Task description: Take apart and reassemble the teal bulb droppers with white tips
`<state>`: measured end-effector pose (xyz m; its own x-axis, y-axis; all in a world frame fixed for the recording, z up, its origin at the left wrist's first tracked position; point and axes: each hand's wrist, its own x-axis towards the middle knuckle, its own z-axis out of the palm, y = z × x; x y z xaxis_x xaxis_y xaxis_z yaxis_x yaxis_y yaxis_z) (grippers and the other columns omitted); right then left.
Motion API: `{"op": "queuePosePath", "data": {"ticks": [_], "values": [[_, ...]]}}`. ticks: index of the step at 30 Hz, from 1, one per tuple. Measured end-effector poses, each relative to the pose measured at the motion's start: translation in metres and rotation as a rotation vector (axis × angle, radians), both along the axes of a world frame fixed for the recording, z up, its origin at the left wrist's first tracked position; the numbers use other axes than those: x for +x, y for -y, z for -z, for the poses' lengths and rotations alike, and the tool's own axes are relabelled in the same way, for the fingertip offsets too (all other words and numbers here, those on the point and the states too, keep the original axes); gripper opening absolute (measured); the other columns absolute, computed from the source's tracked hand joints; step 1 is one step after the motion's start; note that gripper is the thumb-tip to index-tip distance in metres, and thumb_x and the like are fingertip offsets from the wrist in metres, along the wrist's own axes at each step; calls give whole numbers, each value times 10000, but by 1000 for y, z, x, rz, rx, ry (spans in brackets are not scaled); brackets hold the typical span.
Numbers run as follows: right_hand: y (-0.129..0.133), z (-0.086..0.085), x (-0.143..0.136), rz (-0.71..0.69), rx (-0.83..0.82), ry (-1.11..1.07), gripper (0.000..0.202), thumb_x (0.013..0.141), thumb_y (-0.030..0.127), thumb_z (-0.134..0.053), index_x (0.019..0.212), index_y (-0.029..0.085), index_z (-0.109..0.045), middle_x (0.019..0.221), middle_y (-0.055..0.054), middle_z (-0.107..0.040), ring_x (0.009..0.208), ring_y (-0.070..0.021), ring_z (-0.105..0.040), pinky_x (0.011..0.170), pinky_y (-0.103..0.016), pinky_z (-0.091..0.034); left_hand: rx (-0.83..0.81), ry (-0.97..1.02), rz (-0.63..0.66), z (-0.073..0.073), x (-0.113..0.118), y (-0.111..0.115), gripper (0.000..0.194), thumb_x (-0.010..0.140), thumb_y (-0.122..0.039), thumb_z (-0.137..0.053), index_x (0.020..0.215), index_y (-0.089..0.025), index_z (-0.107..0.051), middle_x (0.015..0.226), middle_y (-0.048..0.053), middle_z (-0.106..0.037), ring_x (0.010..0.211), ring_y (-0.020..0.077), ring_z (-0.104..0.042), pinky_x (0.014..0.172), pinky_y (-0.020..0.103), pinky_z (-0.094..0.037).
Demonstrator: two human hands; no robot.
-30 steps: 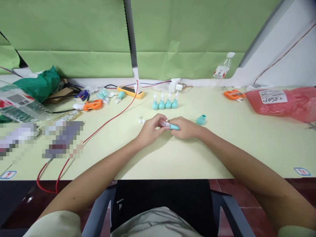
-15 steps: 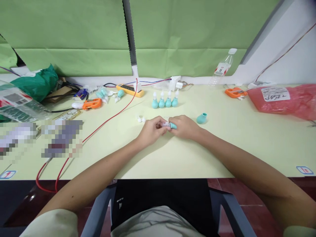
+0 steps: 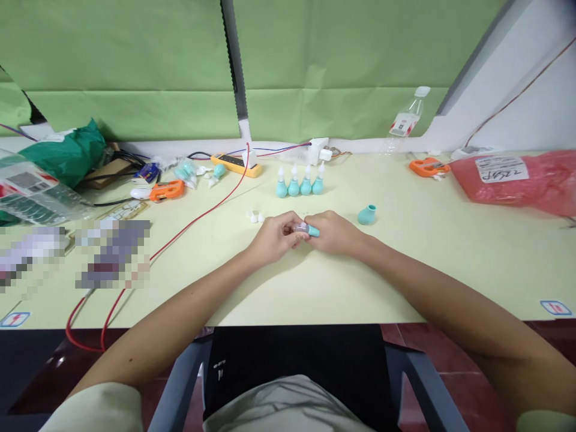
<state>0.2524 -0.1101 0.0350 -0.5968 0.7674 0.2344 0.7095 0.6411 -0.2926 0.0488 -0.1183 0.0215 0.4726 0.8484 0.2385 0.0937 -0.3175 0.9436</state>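
Close together above the middle of the table, my left hand [image 3: 275,239] and my right hand [image 3: 336,234] are both closed on a small clear nozzle with a teal end [image 3: 312,230]. My left fingers pinch its clear side, and my right fingers grip around the teal end, hiding part of it. To the right of my right hand lies a loose teal squeeze bulb [image 3: 367,215], its open mouth tilted up. Several small white caps [image 3: 256,217] rest left of my left hand. Behind my hands, several teal bulb aspirators [image 3: 299,185] with clear tips stand upright in a row.
Orange cutters [image 3: 429,167] and a red plastic bag [image 3: 513,180] lie at right. A yellow power strip [image 3: 236,165], another orange tool [image 3: 166,190] and a green bag [image 3: 72,153] sit back left. A red cable [image 3: 198,217] crosses the left side; a plastic bottle [image 3: 407,120] stands behind.
The teal end of the nozzle has turned slightly and shows more between my hands. Both hands stay in nearly the same place.
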Motion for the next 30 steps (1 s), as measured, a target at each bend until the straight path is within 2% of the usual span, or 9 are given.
{"op": "queuePosePath", "data": {"ticks": [6, 9, 13, 16, 18, 20, 24, 27, 30], "values": [[-2, -3, 4, -44, -386, -230, 201, 836, 361, -653, 734, 189, -630, 688, 5, -608, 645, -150, -507, 601, -282, -352, 323, -269, -11, -5, -6, 0, 104, 897, -298, -682, 920, -197, -667, 824, 8, -690, 759, 145, -617, 717, 281, -477], [-1, -6, 4, -67, -566, -321, 250, 818, 408, -685, 721, 185, -627, 661, 23, -555, 624, -131, -465, 576, -271, -335, 278, -245, 20, -7, -4, 1, 116, 902, -305, -679, 941, -198, -655, 843, 11, -693, 789, 150, -641, 747, 284, -493], [-1, -8, 1, -76, -768, -589, 331, 821, 454, -708, 684, 192, -560, 551, 40, -486, 505, -107, -419, 500, -264, -300, 179, -25, -10, -14, -5, -2, 390, 881, -345, -708, 1226, -215, -577, 890, 19, -680, 793, 157, -658, 756, 296, -533], [-7, -8, 1, -18, -773, -977, 299, 806, 435, -706, 717, 198, -546, 622, 9, -550, 474, -112, -465, 444, -261, -279, 323, 4, -221, -21, -16, -11, 303, 953, -337, -595, 1226, -208, -569, 910, 34, -675, 790, 154, -640, 786, 313, -536], [-13, -5, 3, 24, -733, -1199, 266, 794, 413, -693, 734, 200, -544, 658, -3, -562, 467, -117, -482, 418, -255, -265, 486, -133, -385, -22, -25, -20, 192, 964, -273, -540, 1126, -203, -614, 953, 51, -684, 842, 167, -636, 841, 333, -525], [-19, -2, 7, 60, -686, -1306, 240, 797, 391, -681, 739, 198, -551, 653, -6, -556, 461, -119, -488, 404, -251, -264, 608, -286, -457, -22, -36, -29, 182, 936, -180, -498, 1055, -198, -634, 989, 63, -691, 911, 189, -637, 894, 356, -510], [-26, 8, 11, 106, -606, -1294, 218, 832, 366, -646, 727, 185, -585, 626, -13, -569, 446, -123, -503, 389, -256, -300, 677, -577, -401, -25, -55, -40, 272, 832, -90, -479, 1014, -190, -653, 1008, 85, -688, 1006, 248, -621, 926, 408, -504], [-29, 15, 12, 102, -574, -1260, 220, 846, 352, -624, 715, 177, -601, 608, -16, -577, 435, -128, -509, 380, -262, -329, 718, -830, -269, -37, -68, -40, 321, 810, -131, -517, 1084, -185, -677, 1109, 115, -669, 1055, 290, -603, 920, 447, -498], [-30, 21, 10, 102, -553, -1236, 230, 854, 355, -623, 712, 175, -610, 601, -14, -582, 424, -126, -505, 370, -263, -345, 782, -947, -187, -47, -77, -39, 348, 838, -207, -549, 1158, -179, -684, 1154, 134, -665, 1100, 317, -571, 960, 478, -469]]}}
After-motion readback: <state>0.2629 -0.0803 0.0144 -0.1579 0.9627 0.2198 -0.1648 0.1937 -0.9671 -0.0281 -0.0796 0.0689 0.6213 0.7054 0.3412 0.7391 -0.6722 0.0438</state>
